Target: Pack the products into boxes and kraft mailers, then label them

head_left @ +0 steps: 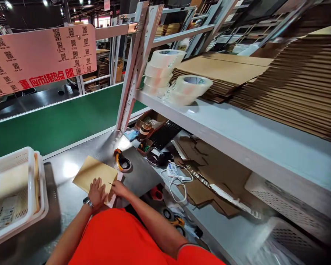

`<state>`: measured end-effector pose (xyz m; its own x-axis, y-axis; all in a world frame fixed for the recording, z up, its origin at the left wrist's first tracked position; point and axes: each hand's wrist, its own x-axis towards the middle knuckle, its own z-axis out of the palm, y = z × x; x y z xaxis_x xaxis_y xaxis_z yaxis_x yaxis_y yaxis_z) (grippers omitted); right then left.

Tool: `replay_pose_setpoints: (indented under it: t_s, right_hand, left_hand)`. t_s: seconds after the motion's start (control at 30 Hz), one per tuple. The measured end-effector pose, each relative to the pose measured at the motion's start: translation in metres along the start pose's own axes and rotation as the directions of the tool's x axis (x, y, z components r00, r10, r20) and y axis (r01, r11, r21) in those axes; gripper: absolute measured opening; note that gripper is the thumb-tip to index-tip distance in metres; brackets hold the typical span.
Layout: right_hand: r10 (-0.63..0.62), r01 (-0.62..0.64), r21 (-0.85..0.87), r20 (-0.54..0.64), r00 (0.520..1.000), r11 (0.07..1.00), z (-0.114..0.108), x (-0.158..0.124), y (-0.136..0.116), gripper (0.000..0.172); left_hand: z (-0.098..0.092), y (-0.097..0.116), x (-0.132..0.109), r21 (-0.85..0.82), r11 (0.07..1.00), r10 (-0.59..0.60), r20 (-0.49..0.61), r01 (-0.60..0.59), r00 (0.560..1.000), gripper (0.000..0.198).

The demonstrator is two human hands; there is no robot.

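Brown envelope (95, 176) lies pressed under the flat left hand (97, 192); the right hand (118, 188), at three o'clock, pinches its flap, apparently sealing it.

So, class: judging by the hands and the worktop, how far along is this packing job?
Done: a flat brown envelope lies on the metal worktop, and the white basket already holds flat packets. In hand: the left hand presses the envelope's near edge while the right hand works at the white strip there. Left: the tape dispenser sits untouched beside it, and the green conveyor carries nothing.
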<state>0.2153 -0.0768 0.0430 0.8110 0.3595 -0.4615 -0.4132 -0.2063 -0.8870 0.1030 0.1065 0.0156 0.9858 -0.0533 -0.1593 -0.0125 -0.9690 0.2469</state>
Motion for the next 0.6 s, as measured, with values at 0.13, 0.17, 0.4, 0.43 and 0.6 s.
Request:
replay_pose_setpoints:
  t_s: [0.13, 0.17, 0.4, 0.43, 0.6]
  right_hand:
    - [-0.029, -0.047, -0.323, -0.227, 0.973, 0.945, -0.038, -0.01, 0.017, 0.014]
    - [-0.049, -0.055, -0.372, -0.265, 0.963, 0.927, -0.043, -0.008, 0.018, 0.024]
    - [-0.092, -0.085, -0.524, -0.303, 0.949, 0.848, -0.051, 0.035, 0.014, 0.026]
    - [-0.097, -0.083, -0.53, -0.304, 0.948, 0.844, -0.053, 0.039, 0.014, 0.022]
    - [-0.181, 0.012, -0.53, -0.269, 0.946, 0.848, -0.067, 0.036, 0.017, 0.02]
  left_hand:
    - [0.008, -0.002, 0.005, 0.032, 0.992, -0.123, 0.19, 0.119, 0.974, 0.063]
    - [0.009, -0.002, 0.007, 0.039, 0.991, -0.135, 0.232, 0.13, 0.963, 0.063]
    - [0.002, -0.002, 0.015, 0.107, 0.987, -0.152, 0.386, 0.12, 0.91, 0.076]
    - [0.001, -0.002, 0.015, 0.111, 0.987, -0.155, 0.396, 0.12, 0.905, 0.078]
    - [-0.004, -0.001, 0.016, 0.134, 0.983, -0.169, 0.438, 0.122, 0.883, 0.093]
